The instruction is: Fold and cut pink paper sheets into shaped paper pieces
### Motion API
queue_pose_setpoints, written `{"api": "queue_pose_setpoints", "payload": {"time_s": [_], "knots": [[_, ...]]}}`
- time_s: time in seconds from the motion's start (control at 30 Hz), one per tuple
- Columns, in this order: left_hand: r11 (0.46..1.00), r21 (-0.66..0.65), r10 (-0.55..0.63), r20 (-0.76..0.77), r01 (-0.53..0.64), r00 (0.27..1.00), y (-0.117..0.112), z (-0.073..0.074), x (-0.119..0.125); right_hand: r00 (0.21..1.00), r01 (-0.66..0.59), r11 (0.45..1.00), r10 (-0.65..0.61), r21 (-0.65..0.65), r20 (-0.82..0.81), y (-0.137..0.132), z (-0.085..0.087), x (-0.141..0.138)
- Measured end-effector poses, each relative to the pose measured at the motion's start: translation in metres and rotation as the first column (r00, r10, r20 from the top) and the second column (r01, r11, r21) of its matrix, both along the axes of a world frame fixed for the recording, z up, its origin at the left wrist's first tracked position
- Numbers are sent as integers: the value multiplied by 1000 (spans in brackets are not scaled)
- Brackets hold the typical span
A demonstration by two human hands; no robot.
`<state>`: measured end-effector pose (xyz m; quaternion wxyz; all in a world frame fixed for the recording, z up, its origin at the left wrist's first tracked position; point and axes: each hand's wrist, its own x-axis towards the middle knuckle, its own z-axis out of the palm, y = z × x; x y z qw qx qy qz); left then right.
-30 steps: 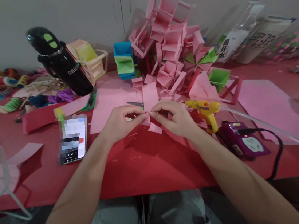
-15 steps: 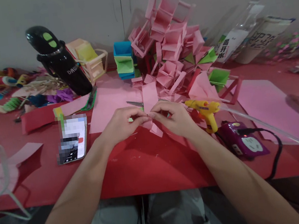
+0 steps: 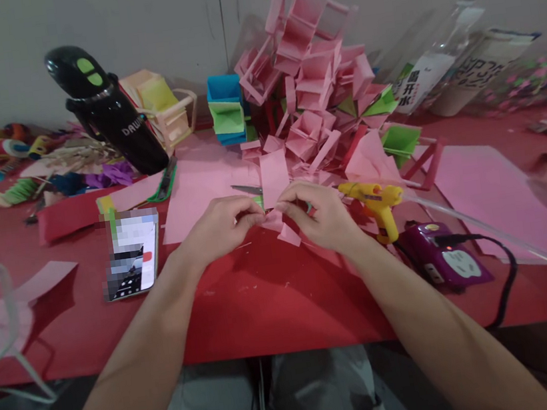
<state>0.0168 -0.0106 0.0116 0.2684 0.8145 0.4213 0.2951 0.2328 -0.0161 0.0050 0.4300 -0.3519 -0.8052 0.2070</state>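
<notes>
Over the red table, my left hand is closed in a pinch, thumb against fingers, at the left end of a small pink piece of paper. My right hand pinches the right end, its fingertips close to the left ones. Just behind them stands out a flat pink paper strip; whether it joins the held piece I cannot tell. Scissors lie behind my left fingers, partly hidden. A pink scrap sits beneath the fingertips.
A yellow glue gun and purple power socket lie right, with a phone left. Pink folded-paper models pile up behind. A black flask stands back left. Pink sheets lie at right.
My fingertips have drawn slightly apart, showing more of the small pink paper between them. At the far right edge, another person's hand has moved away.
</notes>
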Motion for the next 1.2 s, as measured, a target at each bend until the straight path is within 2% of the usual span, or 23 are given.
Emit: {"api": "queue_pose_setpoints", "payload": {"time_s": [0.4,0.53,0.73,0.97,1.1,1.2], "knots": [[998,66,-3,-4,3,1000,-2,0,-1,998,60,998,-59,21,-25,0,2,3],[997,77,-27,147,16,989,-3,2,0,991,107,994,-106,6,-77,0,2,3],[980,196,-104,313,42,944,-8,2,8,960,152,983,-171,-101,-221,1,1,0],[997,55,32,409,-60,912,-11,-2,17,924,183,966,-233,-184,-303,1,-4,-7],[983,71,122,434,-169,893,-10,0,16,893,205,960,-263,-190,-366,0,-1,-6],[968,94,169,445,-233,880,-9,1,15,905,168,974,-213,-151,-369,0,0,-2]]}}
